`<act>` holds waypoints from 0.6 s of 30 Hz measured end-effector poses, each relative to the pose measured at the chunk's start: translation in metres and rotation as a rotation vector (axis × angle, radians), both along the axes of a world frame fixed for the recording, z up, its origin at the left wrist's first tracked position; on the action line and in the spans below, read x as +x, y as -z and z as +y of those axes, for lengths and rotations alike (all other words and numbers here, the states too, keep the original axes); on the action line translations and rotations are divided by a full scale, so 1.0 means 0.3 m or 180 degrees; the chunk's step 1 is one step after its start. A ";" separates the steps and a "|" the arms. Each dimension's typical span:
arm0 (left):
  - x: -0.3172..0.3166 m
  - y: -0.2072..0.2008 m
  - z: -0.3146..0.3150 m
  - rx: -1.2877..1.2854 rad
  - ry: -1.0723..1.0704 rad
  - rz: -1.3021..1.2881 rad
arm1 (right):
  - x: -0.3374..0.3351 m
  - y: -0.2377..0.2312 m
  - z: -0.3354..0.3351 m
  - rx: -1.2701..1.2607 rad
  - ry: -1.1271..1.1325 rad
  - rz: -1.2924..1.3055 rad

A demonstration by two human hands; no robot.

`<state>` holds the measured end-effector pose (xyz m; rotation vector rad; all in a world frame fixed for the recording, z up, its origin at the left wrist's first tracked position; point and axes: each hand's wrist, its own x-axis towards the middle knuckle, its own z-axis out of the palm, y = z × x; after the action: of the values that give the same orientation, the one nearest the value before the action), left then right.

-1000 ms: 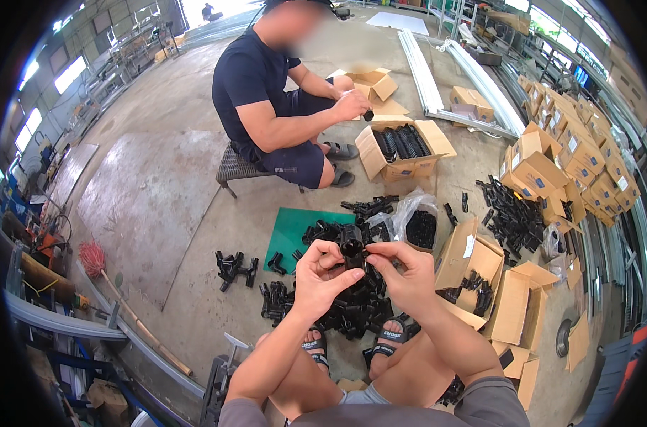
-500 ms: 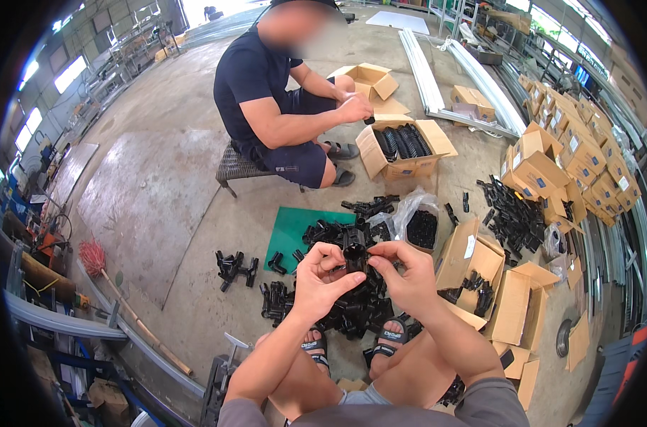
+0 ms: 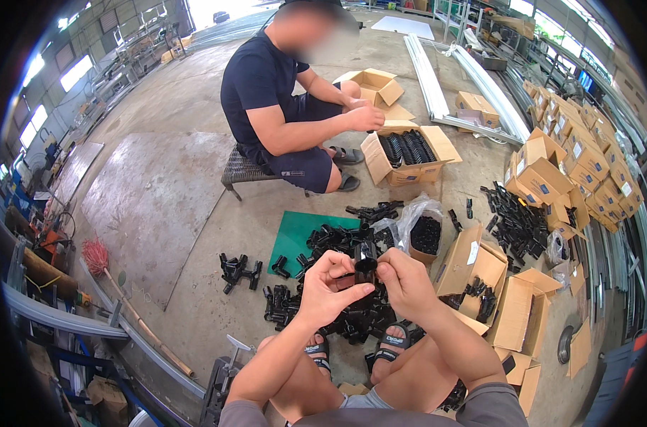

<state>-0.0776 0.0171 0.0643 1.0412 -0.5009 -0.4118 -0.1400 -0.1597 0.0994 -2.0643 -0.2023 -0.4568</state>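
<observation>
A glossy black pipe fitting (image 3: 366, 257) with a round open end is up in front of me, above a heap of similar fittings (image 3: 355, 313) on the floor. My left hand (image 3: 328, 286) grips its left side between thumb and fingers. On the other side, my right hand (image 3: 406, 282) is closed with thumb and curled forefinger pressed at the fitting's edge; whether a small part is also pinched there is hidden. Beneath the heap's far side lies a green mat (image 3: 295, 231).
Across from me a co-worker (image 3: 266, 99) sits on a woven stool, hands over a carton of black parts (image 3: 409, 171). To my right are a bag-lined box of small black pieces (image 3: 424, 252), open cartons (image 3: 522, 313) and another fittings pile (image 3: 519, 224). A red-headed mop (image 3: 96, 256) lies left.
The fitting has turned in my hands, and my right fingers have curled in more tightly beside it. The co-worker's hands have moved a little over the carton. The whole view has shifted slightly.
</observation>
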 end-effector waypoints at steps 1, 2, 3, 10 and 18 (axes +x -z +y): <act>-0.002 -0.001 -0.001 -0.0013 0.0006 0.0017 | 0.000 0.004 -0.003 -0.0061 -0.0006 -0.0048; 0.000 -0.002 0.003 -0.0018 -0.0002 0.0023 | 0.006 -0.002 0.003 -0.0114 -0.0027 -0.0108; 0.003 0.001 0.008 -0.0047 -0.0003 0.0063 | -0.001 -0.020 0.007 -0.0088 -0.0048 0.0038; 0.003 -0.016 0.008 0.0006 0.0074 0.0193 | -0.005 -0.001 -0.030 -0.0440 -0.0160 0.0000; 0.007 0.005 0.016 -0.0057 -0.0002 0.0183 | -0.011 -0.034 0.020 0.0021 0.0090 -0.0153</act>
<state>-0.0756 0.0219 0.0629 1.0094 -0.4521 -0.4347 -0.1435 -0.1537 0.1095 -2.0532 -0.2003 -0.5241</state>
